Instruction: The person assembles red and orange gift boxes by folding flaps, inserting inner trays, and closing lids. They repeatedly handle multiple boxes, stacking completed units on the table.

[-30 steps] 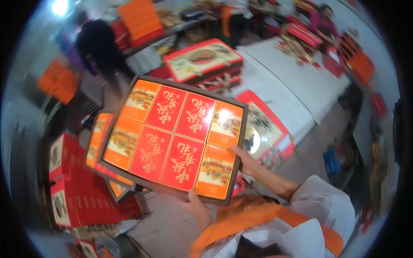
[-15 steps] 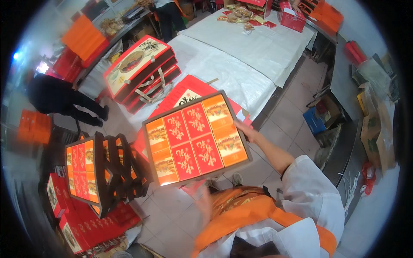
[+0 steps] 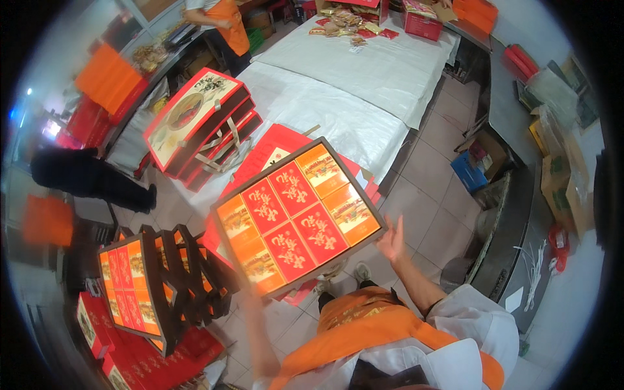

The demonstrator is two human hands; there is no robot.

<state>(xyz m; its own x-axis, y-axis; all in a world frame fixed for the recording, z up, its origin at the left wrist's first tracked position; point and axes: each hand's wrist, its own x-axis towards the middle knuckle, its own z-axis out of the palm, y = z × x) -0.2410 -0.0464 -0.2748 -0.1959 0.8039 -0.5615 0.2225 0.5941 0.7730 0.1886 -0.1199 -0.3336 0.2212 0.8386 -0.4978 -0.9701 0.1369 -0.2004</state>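
Note:
A dark-framed square tray (image 3: pixel 329 262) filled with red and orange small boxes (image 3: pixel 315 231) is tilted in front of me, over a red gift box (image 3: pixel 281 138) at the table's near end. My right hand (image 3: pixel 391 244) is at the tray's right corner, fingers stretched out and apart, not wrapped around it. Motion smears my left hand (image 3: pixel 252 300) by the tray's lower left corner; its fingers cannot be made out. To the left, several similar filled trays (image 3: pixel 130 283) are stacked at angles.
Red handled gift boxes (image 3: pixel 195 110) are piled on the white-covered table (image 3: pixel 364 97). More red boxes (image 3: pixel 146 361) lie below the tray stack. A person in dark clothes (image 3: pixel 71 179) bends at the left; another in an orange apron (image 3: pixel 227 26) stands at the back. A dark counter (image 3: pixel 526 240) runs along the right.
The tray has turned and tilted, its right corner coming lower. My right hand has come away from its side grip to the corner with fingers spread. My left hand has moved left.

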